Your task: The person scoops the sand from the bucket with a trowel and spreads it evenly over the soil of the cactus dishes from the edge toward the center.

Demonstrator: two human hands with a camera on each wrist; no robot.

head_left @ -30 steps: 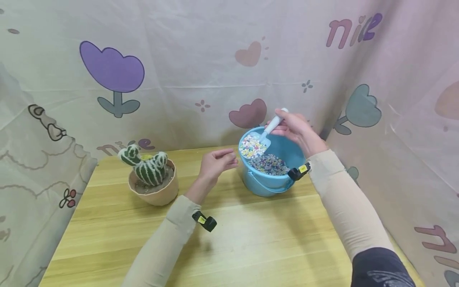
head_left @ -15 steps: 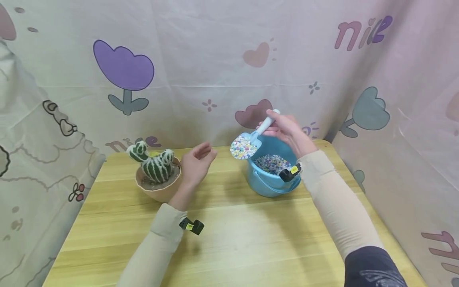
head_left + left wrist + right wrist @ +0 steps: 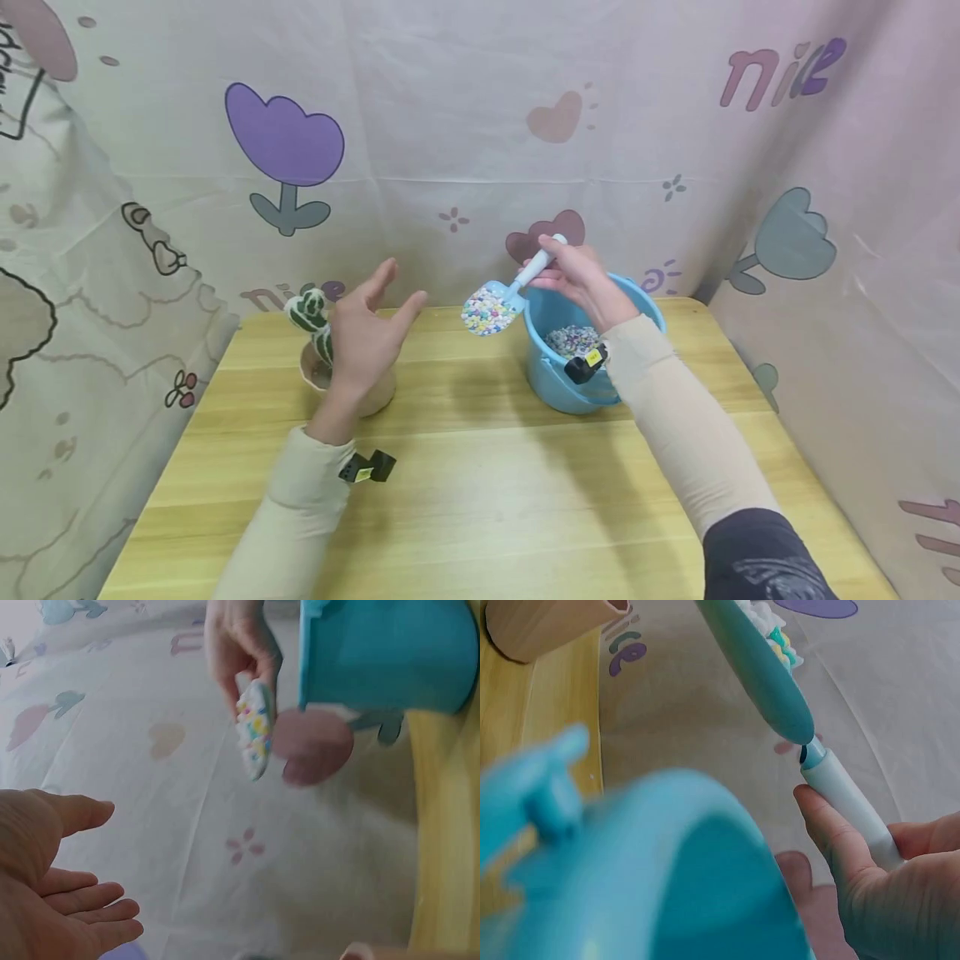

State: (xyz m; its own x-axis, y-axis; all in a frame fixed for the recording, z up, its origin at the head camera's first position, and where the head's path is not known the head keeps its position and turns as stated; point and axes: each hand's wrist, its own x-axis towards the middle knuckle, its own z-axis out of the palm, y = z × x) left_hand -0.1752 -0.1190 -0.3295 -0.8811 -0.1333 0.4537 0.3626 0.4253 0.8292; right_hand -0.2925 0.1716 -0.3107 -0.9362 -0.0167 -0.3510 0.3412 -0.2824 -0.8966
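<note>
My right hand grips the pale handle of a small blue shovel, heaped with multicoloured pebbles. It holds the shovel level, just left of a blue bucket and above the table. More pebbles lie inside the bucket. My left hand is held up with fingers and thumb spread, holding nothing. In the head view it hides much of a cactus in a peach pot; whether it touches them I cannot tell. The left wrist view shows the left hand with straight fingers.
The wooden table has its back edge against a patterned cloth, which also hangs along both sides. The bucket stands at the back right, the potted cactus at the back left.
My right hand has carried the loaded shovel left, from over the bucket to beside it. My left hand has moved left to the cactus, its fingers spreading.
</note>
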